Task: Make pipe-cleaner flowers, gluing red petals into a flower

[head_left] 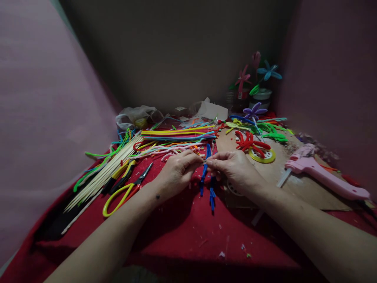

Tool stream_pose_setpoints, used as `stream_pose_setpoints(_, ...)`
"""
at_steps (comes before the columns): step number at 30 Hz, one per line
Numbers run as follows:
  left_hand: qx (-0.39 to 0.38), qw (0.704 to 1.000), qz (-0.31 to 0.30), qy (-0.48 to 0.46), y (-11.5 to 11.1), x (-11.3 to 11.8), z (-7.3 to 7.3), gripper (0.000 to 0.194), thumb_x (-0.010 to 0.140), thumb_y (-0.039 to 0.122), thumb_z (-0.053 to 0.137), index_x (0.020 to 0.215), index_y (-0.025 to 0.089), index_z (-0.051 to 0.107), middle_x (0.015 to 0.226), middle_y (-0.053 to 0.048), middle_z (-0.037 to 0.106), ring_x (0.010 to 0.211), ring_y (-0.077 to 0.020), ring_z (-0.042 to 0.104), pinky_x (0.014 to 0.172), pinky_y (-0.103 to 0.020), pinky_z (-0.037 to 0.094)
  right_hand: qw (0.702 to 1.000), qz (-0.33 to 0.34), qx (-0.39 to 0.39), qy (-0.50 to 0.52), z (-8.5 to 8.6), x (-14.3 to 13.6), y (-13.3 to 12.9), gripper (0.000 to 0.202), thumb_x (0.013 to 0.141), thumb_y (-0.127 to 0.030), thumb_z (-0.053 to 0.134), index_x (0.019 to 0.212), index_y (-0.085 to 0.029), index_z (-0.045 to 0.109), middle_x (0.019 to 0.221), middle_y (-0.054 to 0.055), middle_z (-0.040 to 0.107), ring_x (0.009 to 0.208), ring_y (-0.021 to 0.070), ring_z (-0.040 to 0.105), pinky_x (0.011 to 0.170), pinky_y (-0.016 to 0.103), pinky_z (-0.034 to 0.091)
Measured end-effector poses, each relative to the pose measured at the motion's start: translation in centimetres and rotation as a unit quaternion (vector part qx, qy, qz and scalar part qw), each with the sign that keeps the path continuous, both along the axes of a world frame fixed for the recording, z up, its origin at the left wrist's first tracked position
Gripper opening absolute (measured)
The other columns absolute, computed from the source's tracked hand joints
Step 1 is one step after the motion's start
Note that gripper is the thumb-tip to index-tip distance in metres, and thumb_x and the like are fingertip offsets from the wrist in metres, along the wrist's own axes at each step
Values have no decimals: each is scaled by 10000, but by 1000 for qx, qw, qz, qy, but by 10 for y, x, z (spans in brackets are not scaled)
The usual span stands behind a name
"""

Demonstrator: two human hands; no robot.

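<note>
My left hand (183,167) and my right hand (234,169) meet fingertip to fingertip above the red cloth, both closed in a pinch. Between them is a folded blue pipe cleaner (204,181), which shows above and below the pinched spot. The fingers hide the exact point where they grip it. Another bent blue pipe cleaner piece (212,196) shows just below my right hand's fingers. Yellow-and-red-handled scissors (126,195) lie left of my left forearm. Under my right hand is the edge of a cardboard sheet (241,201).
Pliers (120,175) and wooden sticks (101,177) lie at left. Coloured pipe cleaners (178,133) spread behind my hands. At right are a pink glue gun (326,173), a yellow tape roll (262,156) and red pipe cleaners (250,142). Pipe-cleaner flowers (269,71) stand at the back.
</note>
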State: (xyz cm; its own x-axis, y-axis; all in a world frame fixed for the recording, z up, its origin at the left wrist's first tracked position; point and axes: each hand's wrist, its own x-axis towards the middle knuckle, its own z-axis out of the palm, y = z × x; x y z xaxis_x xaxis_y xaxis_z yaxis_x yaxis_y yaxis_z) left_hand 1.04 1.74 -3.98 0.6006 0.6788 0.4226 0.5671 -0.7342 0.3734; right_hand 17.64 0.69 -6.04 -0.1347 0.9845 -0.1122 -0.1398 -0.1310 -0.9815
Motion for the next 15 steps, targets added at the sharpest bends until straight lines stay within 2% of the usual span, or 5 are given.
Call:
stream_pose_setpoints(8,43,998,-2,46,-5,2,-3,178,850,148,424,887,151,598,817,-44,591,739,-117,539,684,-237,439,999,14,-13,26,0,0,0,165,638,-253,681,590,-117,601,497,10,591,374,65,457,376,202,322)
stream_pose_setpoints(11,93,993,20,68,-8,4,-8,127,841,218,479,907,143,558,849,-53,586,763,-127,549,689,-241,448,999,11,-15,30,0,0,0,155,642,-245,669,589,-116,601,469,6,576,359,66,441,362,200,298)
stream_pose_setpoints(15,170,980,56,93,-10,7,-15,119,852,239,470,905,139,503,792,-42,583,682,-122,551,593,-222,444,999,-3,-23,24,-2,1,1,145,629,-224,664,561,-117,594,434,-4,551,347,58,411,362,196,278)
